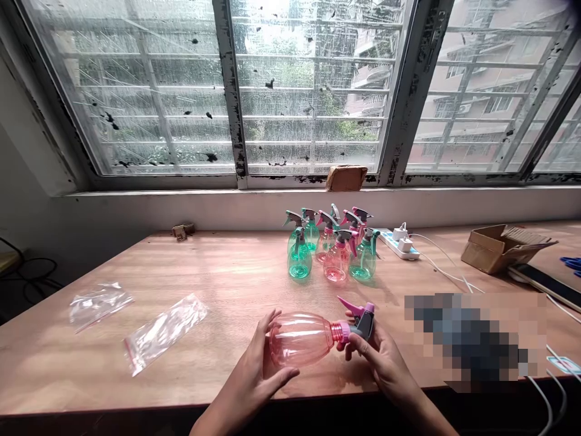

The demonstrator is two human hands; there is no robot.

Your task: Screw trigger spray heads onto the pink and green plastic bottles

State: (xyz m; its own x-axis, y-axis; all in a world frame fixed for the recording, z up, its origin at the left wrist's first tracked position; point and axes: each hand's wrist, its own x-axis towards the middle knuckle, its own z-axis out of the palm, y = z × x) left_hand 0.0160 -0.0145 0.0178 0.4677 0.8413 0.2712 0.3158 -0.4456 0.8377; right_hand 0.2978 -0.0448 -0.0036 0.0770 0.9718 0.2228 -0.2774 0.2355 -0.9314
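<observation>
A clear pink spray bottle (300, 339) lies sideways above the table's front part, its base to the left and its spray head (361, 321) to the right. My left hand (256, 363) cups the base end, fingers behind it and thumb along the underside. Around the collar and grey-and-pink spray head, the fingers of my right hand (381, 357) are closed; some of them are hidden behind it. Beyond my hands stands a cluster of several upright spray bottles, among them a green one (299, 263) and a pink one (336, 263).
Two clear plastic bags (166, 333) lie on the left of the wooden table (236, 272). A white power strip (399, 245) with cables stands right of the bottles, beside an opened cardboard box (488, 248). A pixelated dark object (472, 339) lies right of my right hand.
</observation>
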